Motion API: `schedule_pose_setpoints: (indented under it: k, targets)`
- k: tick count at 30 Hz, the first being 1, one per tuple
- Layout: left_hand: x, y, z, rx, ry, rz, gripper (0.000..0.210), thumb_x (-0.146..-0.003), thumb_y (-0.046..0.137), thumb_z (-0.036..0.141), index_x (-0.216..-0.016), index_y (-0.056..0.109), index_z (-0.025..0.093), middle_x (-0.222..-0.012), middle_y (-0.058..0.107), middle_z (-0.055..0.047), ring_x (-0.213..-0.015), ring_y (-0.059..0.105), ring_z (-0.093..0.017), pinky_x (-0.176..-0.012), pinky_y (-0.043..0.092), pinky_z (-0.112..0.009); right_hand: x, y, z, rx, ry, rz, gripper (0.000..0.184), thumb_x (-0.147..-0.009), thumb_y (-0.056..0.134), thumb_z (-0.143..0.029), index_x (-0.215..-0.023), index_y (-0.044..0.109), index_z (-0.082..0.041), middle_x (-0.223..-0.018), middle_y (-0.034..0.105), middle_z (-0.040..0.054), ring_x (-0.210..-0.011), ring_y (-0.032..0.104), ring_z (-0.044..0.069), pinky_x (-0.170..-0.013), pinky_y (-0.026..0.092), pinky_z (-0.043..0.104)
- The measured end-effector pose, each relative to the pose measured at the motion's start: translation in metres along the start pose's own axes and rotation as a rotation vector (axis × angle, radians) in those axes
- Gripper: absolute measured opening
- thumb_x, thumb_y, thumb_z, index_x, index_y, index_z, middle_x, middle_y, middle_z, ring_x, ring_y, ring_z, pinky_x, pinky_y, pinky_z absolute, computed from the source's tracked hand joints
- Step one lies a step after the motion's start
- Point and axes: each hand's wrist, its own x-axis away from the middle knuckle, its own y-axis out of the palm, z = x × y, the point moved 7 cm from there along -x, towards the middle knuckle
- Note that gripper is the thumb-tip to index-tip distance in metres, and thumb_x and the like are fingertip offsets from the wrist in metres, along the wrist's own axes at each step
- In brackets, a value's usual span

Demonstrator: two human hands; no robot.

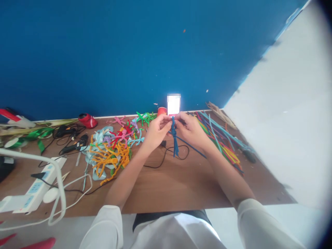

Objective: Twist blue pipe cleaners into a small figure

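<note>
Both hands meet above the middle of the table, pinching a blue twisted pipe-cleaner piece (174, 133) near its top. It hangs down between them, with several loose strands at its lower end. My left hand (158, 130) grips it from the left, thumb and fingers closed. From the right, my right hand (191, 129) closes on the same piece. A single blue pipe cleaner (193, 148) slants down to the right, passing under my right forearm; whether it joins the held piece I cannot tell. Just behind the hands stands a bright lit screen (173, 104).
Orange pipe-cleaner figures (111, 159) and pink ones (123, 136) lie heaped at left, over light blue ribbon. Loose coloured pipe cleaners (228, 138) are bundled at right. A power strip (38, 186), a glue gun (75, 145) and cables occupy the left side. A blue wall (116, 58) rises behind.
</note>
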Motion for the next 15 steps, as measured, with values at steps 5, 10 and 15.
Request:
schedule_pose_setpoints:
  k: [5, 10, 15]
  targets:
    - [0.006, -0.004, 0.011, -0.273, 0.051, 0.03, 0.012, -0.091, 0.059, 0.029, -0.097, 0.063, 0.019, -0.086, 0.068, -0.003, -0.075, 0.066, -0.015, -0.058, 0.054, -0.023, 0.001, -0.002, -0.001, 0.11, -0.036, 0.053, 0.01, -0.092, 0.052, -0.021, -0.083, 0.056, -0.021, -0.073, 0.061, 0.0016, -0.065, 0.053, 0.015, -0.062, 0.035, 0.029]
    - [0.011, -0.005, 0.028, -0.54, 0.133, 0.028, 0.005, -0.091, 0.058, 0.023, -0.089, 0.062, 0.019, -0.08, 0.07, -0.003, -0.072, 0.064, -0.016, -0.069, 0.05, -0.028, 0.003, 0.002, -0.002, 0.135, -0.069, 0.053, 0.011, -0.093, 0.05, -0.021, -0.083, 0.054, -0.021, -0.072, 0.059, 0.0015, -0.065, 0.053, 0.016, -0.062, 0.034, 0.029]
    - [0.009, -0.01, 0.024, -0.551, 0.104, 0.078, 0.004, -0.091, 0.055, 0.022, -0.088, 0.056, 0.02, -0.077, 0.068, -0.002, -0.07, 0.063, -0.016, -0.066, 0.047, -0.027, 0.003, 0.005, -0.001, 0.139, -0.04, 0.065, 0.009, -0.094, 0.048, -0.022, -0.085, 0.053, -0.021, -0.074, 0.058, 0.0017, -0.065, 0.052, 0.016, -0.063, 0.034, 0.029]
